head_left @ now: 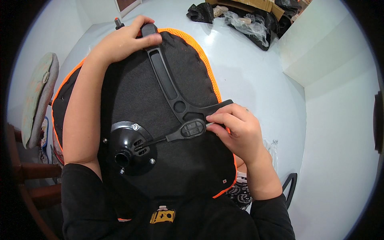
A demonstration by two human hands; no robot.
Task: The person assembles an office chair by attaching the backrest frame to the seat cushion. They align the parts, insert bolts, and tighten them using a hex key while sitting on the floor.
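Seat [192, 80] of an office chair lies upside down across the person's lap, black with an orange mesh rim. Left hand [124, 40] grips the far end of the black armrest bracket [168, 82]. Right hand [236, 128] pinches the lever [188, 130] running to the round base plate [130, 148].
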